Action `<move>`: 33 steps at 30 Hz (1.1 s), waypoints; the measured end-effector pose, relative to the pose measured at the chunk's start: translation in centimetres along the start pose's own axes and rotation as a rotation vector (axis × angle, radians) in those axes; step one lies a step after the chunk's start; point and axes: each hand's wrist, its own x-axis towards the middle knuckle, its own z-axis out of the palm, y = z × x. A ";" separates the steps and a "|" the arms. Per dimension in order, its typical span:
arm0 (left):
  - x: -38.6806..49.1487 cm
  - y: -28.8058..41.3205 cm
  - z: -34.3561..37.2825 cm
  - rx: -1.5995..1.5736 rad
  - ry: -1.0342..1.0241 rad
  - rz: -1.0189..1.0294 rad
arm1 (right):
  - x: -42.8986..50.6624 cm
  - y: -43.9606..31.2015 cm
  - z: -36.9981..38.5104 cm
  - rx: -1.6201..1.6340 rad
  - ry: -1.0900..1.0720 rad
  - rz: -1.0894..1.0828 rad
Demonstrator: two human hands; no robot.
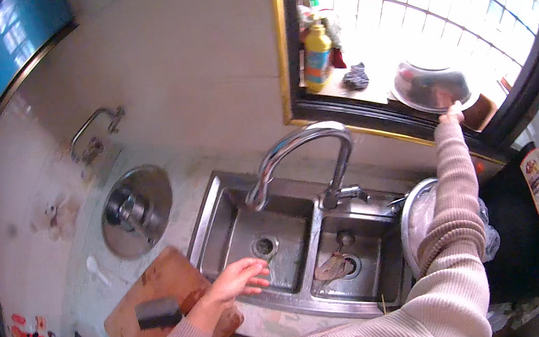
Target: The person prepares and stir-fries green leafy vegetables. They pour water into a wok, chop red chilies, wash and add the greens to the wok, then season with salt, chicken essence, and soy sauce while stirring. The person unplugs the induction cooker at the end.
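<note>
My right hand (453, 114) is stretched out to the window sill, its fingers at the near rim of a shiny round metal basin (428, 85). The thumb lies over the rim; the other fingers are partly hidden. My left hand (242, 280) hangs with fingers apart, holding nothing, above the front left of a double stainless-steel sink (283, 224). Below the left wrist lies a wooden cutting board (159, 276) with a cleaver-like dark blade (158, 313) on it. A brownish wet cloth or scrap (333, 268) sits by the drain of the right-hand sink bowl.
A curved chrome faucet (296, 137) arches over the sink. On the sill stand a yellow bottle (317, 57) and a dark scouring pad (355, 77). Left on the counter are a metal bowl (165, 227) with items inside and a white spoon (98, 271). A metal-rimmed bowl (409, 231) stands beneath my right arm.
</note>
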 end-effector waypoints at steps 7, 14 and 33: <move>-6.2 -8.3 -1.3 0.772 0.567 0.710 | -23.0 1.4 -8.8 -0.453 -1.154 -0.088; -19.2 -21.2 -2.3 1.380 1.197 0.491 | -68.2 10.8 -29.7 -0.585 -2.618 -1.008; -62.3 -45.6 0.5 1.067 1.858 0.116 | -145.7 -6.4 -68.5 -0.301 -2.928 -0.131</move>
